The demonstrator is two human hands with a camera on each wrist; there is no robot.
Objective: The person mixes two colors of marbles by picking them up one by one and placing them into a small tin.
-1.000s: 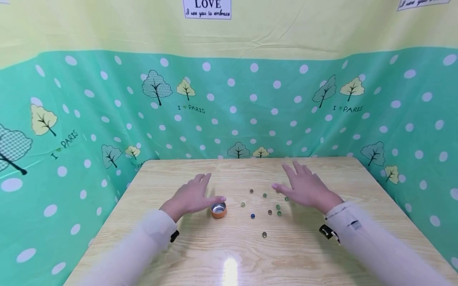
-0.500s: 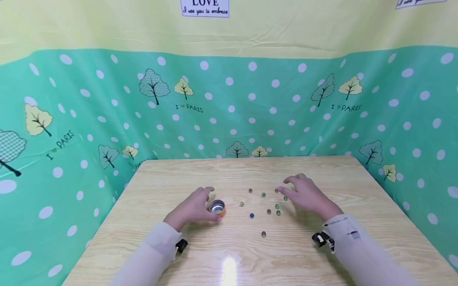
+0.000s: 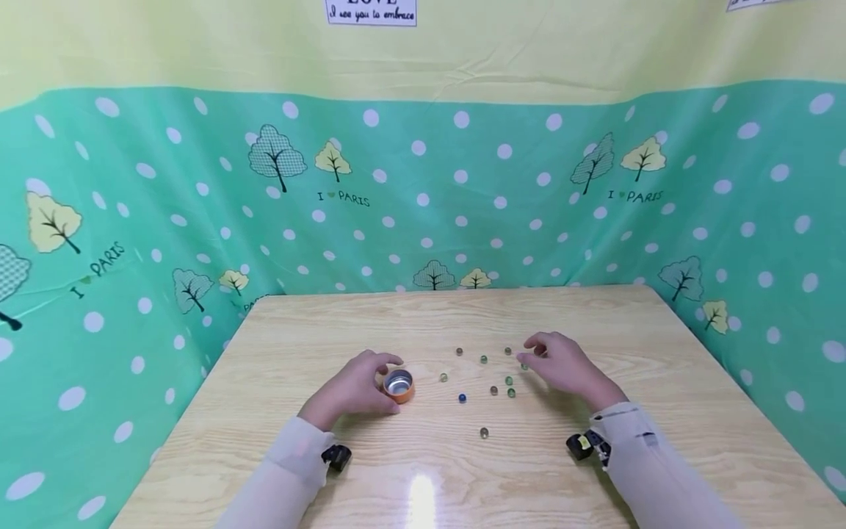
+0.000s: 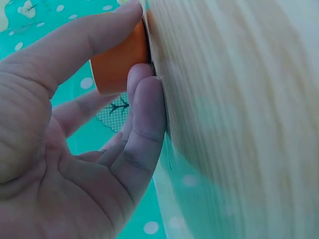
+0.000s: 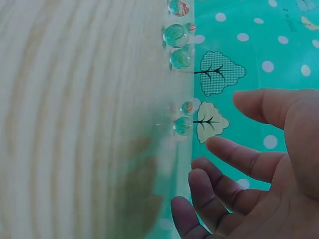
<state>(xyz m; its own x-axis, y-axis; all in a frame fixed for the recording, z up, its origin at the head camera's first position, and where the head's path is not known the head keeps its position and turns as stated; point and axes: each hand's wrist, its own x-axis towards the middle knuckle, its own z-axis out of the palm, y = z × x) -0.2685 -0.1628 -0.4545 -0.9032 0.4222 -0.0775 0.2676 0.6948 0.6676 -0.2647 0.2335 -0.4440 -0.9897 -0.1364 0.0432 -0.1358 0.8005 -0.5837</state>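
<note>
On the wooden table stands a small round orange cup (image 3: 399,397) with a silvery inside, its mouth up. My left hand (image 3: 357,386) curls round it from the left, thumb on the near side and forefinger on the far side. In the left wrist view the thumb lies across the orange wall; whether every finger touches it cannot be told. My right hand (image 3: 565,365) hovers with loosely bent fingers, thumb and forefinger apart and nothing between them. Close by its fingertips lie a green glass marble (image 3: 525,366) and a brownish marble (image 3: 507,351).
Several more glass marbles lie scattered between the hands, among them a blue marble (image 3: 462,398), a pale marble (image 3: 443,378) and a nearer brownish marble (image 3: 485,433). A green dotted curtain (image 3: 423,198) encloses the table (image 3: 317,316) at the back and sides.
My left hand has come down beside the cup, its fingers bending round it. My right hand has lowered toward the marbles, fingers drawing inward. The marbles appear to stay put.
</note>
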